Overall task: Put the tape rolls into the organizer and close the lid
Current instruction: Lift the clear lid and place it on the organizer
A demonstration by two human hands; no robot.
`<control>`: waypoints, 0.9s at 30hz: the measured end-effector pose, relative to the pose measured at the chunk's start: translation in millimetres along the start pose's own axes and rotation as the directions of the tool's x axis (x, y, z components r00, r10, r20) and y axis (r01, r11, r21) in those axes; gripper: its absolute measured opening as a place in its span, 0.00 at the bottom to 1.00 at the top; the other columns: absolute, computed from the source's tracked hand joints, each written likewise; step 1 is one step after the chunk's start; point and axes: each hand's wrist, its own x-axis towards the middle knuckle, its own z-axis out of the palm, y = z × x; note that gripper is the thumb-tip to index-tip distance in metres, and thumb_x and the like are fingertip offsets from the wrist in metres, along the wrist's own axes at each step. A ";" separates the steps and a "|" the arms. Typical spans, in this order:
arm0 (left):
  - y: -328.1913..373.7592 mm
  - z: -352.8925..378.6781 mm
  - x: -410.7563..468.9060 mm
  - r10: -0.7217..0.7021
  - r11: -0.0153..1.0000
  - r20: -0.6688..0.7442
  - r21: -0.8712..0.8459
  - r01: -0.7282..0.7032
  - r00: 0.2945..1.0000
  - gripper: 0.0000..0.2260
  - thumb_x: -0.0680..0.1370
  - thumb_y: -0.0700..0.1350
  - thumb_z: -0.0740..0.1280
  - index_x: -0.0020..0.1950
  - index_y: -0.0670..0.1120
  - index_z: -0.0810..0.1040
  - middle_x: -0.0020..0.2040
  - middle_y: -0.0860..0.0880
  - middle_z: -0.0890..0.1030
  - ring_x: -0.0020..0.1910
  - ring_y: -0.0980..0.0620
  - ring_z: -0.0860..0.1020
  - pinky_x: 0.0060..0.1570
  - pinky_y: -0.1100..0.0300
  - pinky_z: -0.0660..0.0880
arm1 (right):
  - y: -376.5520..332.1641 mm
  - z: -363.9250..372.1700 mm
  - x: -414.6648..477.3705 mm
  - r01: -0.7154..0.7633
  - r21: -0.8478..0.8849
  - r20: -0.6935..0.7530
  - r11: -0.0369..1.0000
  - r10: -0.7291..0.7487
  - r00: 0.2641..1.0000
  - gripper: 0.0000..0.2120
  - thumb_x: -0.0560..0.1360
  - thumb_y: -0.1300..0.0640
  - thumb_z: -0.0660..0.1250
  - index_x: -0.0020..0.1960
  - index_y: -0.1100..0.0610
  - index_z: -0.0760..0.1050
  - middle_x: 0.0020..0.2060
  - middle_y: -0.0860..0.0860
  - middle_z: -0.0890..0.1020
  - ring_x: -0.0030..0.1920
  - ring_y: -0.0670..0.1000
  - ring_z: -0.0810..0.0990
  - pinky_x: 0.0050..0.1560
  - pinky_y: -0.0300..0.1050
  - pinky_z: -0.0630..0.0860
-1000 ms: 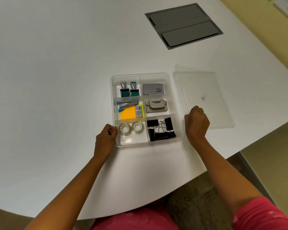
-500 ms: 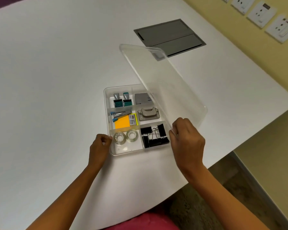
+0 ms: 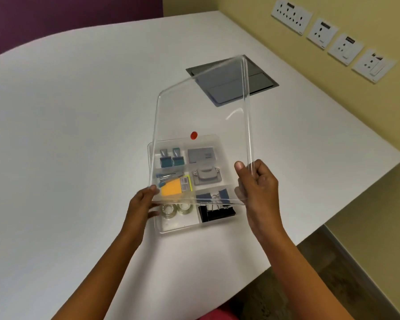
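The clear organizer (image 3: 180, 228) sits on the white table, and two clear tape rolls (image 3: 176, 209) lie side by side in its near left compartment. A clear lid (image 3: 201, 116) with a small red dot hangs tilted above the organizer, far edge raised. My right hand (image 3: 255, 188) grips its near right corner. My left hand (image 3: 142, 204) holds its near left corner with thumb and fingers. The other compartments hold black binder clips (image 3: 217, 213), orange sticky notes, a stapler remover and small clips, seen through the lid.
A grey cable hatch (image 3: 261, 82) is set into the table behind the lid. Wall sockets (image 3: 333, 35) line the yellow wall at the right. The table's curved edge (image 3: 286, 252) runs close under my right forearm.
My right hand lifted the lid off the table at the right and swung it over the organizer. My left hand left the organizer's edge and took the lid's near left corner.
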 end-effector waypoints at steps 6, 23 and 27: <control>0.3 -17.5 -10.3 -0.033 0.996 0.053 0.090 0.029 0.998 0.11 0.81 0.47 0.61 0.58 0.50 0.80 0.50 0.51 0.79 0.44 0.53 0.74 0.44 0.60 0.72 | 46.7 -26.5 17.4 -0.148 -0.145 -0.032 0.978 0.145 0.989 0.18 0.75 0.49 0.68 0.32 0.50 0.63 0.25 0.47 0.65 0.26 0.47 0.63 0.30 0.39 0.65; -51.7 6.6 -29.0 0.028 0.942 -0.213 0.332 0.046 0.977 0.12 0.75 0.41 0.71 0.56 0.42 0.74 0.41 0.45 0.74 0.38 0.45 0.78 0.33 0.55 0.80 | 142.0 -49.1 44.8 -0.103 -0.723 -0.160 0.683 -0.020 0.987 0.15 0.74 0.49 0.69 0.51 0.60 0.71 0.34 0.53 0.76 0.32 0.50 0.74 0.31 0.35 0.67; -50.6 5.5 -24.4 0.026 0.964 -0.255 0.264 0.043 0.967 0.19 0.72 0.38 0.74 0.54 0.43 0.66 0.40 0.42 0.76 0.36 0.45 0.80 0.32 0.55 0.80 | 147.2 -51.3 42.3 -0.175 -0.702 -0.231 0.690 0.011 0.973 0.15 0.77 0.50 0.64 0.55 0.61 0.68 0.35 0.57 0.77 0.34 0.53 0.76 0.37 0.41 0.70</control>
